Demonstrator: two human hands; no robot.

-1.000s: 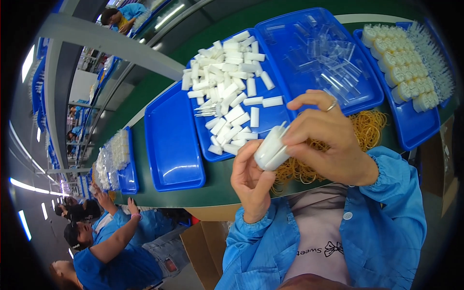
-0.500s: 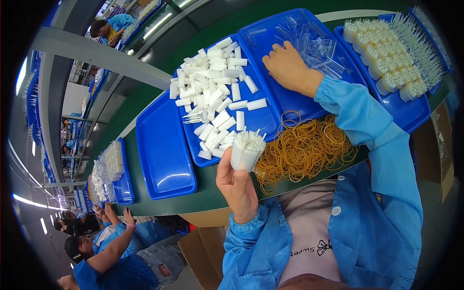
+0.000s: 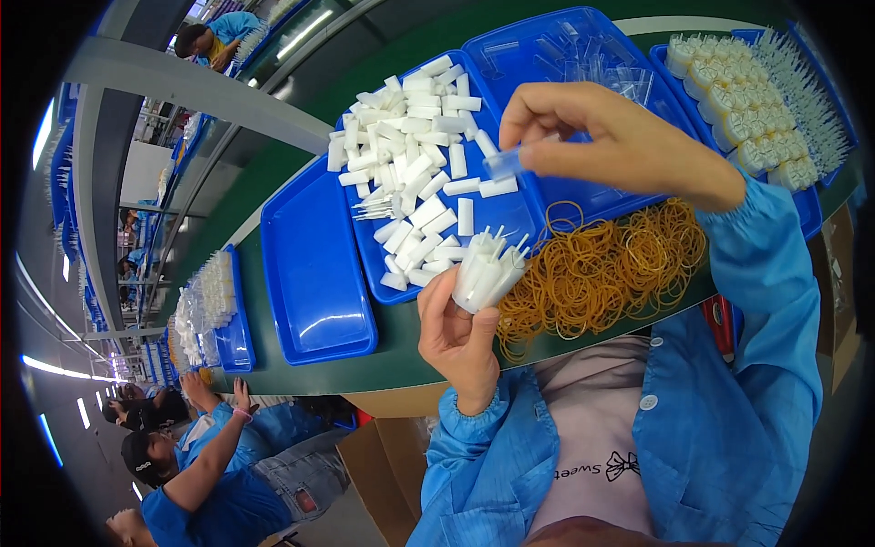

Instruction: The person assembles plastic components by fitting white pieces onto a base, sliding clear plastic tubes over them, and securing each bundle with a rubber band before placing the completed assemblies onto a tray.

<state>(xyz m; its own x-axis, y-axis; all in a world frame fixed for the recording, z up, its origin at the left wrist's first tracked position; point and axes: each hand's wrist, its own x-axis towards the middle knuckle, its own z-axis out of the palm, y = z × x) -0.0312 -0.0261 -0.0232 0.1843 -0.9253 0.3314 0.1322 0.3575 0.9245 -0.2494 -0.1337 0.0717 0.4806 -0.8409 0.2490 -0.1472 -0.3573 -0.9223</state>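
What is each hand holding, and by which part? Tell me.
The left hand wraps the lower part of a bundle of white plastic pieces. The right hand pinches one end of a small clear tube.

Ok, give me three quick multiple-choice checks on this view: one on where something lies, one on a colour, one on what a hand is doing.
1. Where does the heap of rubber bands lie?
A. On the green bench top, in front of the trays
B. Inside the empty blue tray
C. On the floor

2. What colour is the empty tray?
A. Red
B. Blue
C. Grey

3. What is the left hand doing?
A. Lying flat and open on the bench
B. Holding a bundle of white pieces
C. Pulling a rubber band

Key: 1 A, the bands rest on the bench just near of the trays. 2 B, it matches the other blue trays. 3 B, the fingers wrap the bundle upright, while the right hand pinches a small clear piece.
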